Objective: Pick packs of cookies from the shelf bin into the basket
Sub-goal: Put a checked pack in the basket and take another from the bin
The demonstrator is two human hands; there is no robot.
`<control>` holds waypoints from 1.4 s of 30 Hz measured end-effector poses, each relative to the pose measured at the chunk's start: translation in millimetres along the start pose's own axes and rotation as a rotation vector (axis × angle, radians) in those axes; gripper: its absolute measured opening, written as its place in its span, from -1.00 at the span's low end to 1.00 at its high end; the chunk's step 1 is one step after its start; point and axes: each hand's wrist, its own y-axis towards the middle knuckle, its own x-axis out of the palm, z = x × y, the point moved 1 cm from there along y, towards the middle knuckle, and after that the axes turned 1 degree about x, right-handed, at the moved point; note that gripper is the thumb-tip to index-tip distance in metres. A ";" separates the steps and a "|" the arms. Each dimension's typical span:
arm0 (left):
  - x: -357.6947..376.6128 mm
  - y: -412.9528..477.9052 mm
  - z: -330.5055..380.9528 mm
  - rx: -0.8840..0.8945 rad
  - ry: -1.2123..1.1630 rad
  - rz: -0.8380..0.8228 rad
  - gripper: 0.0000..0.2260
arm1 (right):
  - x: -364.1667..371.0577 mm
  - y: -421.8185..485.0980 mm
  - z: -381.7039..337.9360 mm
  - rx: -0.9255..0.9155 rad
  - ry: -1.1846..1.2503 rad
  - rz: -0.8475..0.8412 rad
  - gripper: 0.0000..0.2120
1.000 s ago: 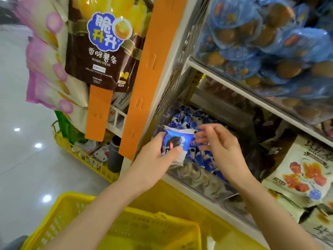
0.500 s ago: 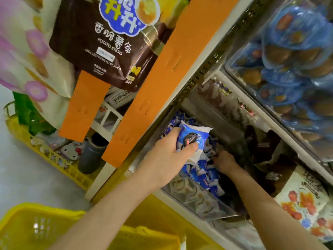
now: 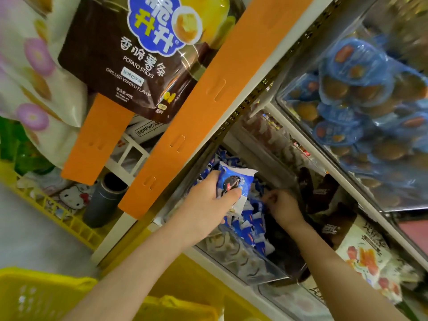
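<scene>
My left hand (image 3: 208, 205) grips a blue and white cookie pack (image 3: 236, 179) showing a dark sandwich cookie, held just above the clear shelf bin (image 3: 261, 272). Many more small blue cookie packs (image 3: 251, 225) are heaped in that bin. My right hand (image 3: 281, 205) is down among them with its fingers curled; what they pinch is hidden, so I cannot tell if they hold a pack. The yellow basket (image 3: 48, 297) shows at the bottom left, below my left forearm.
An orange strip (image 3: 196, 107) with a hanging brown potato-sticks bag (image 3: 129, 59) slants left of the bin. A higher clear bin (image 3: 361, 107) holds blue-wrapped cakes. Dark snack packs (image 3: 322, 193) and white bags (image 3: 366, 256) lie to the right. A yellow crate (image 3: 67, 218) stands at the left.
My right hand dropped from beside the held pack into the bin of blue packs. My left hand kept its pack. The view moved closer to the shelf and tilted.
</scene>
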 end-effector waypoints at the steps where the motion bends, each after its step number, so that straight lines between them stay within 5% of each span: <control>1: 0.4 -0.9 0.7 -0.006 0.003 0.013 -0.95 | -5.6 -2.8 -3.0 -0.042 -0.029 0.074 -0.87; 4: 0.8 -3.6 1.9 -0.047 -0.028 0.059 -0.91 | -24.6 -19.1 -17.0 -0.127 0.019 0.247 -0.85; 8: 2.1 -8.2 6.5 -0.103 -0.131 0.086 -0.75 | -46.1 -56.1 -39.7 -0.232 0.381 0.310 -0.79; 12: 3.9 -17.0 13.5 -0.161 -0.202 0.075 -0.61 | -63.5 -83.7 -54.4 -0.238 0.774 0.130 -0.80; 18: 13.6 -36.7 23.9 -0.261 -0.303 -0.081 -0.24 | -62.0 -106.2 -65.4 -0.233 0.825 -0.140 -0.81; 23: 15.4 -42.7 25.2 -0.259 -0.148 -0.068 -0.57 | -52.2 -114.8 -65.1 -0.199 0.911 -0.195 -0.87; 26: 9.1 -44.2 25.7 -0.280 -0.039 -0.128 -0.58 | -48.1 -112.8 -59.0 -0.137 0.875 -0.159 -0.93; 31: 6.0 -45.6 26.1 -0.284 0.030 -0.296 -0.58 | -42.8 -116.6 -51.8 -0.042 0.901 -0.585 -0.81; 35: 6.0 -42.9 22.1 -0.226 -0.010 -0.283 -0.69 | -46.7 -103.3 -46.3 0.058 1.004 -0.442 -0.81; 37: 2.5 -39.5 19.4 -0.212 -0.011 -0.196 -0.78 | -51.4 -87.0 -38.7 0.117 0.981 -0.236 -0.82; 40: -2.7 -34.8 16.8 -0.185 -0.071 -0.090 -0.82 | -55.1 -56.0 -22.3 0.035 0.516 0.163 -0.78; 42: -3.8 -32.3 16.2 -0.158 -0.106 -0.056 -0.84 | -50.9 -39.6 -16.5 -0.034 0.180 0.273 -0.76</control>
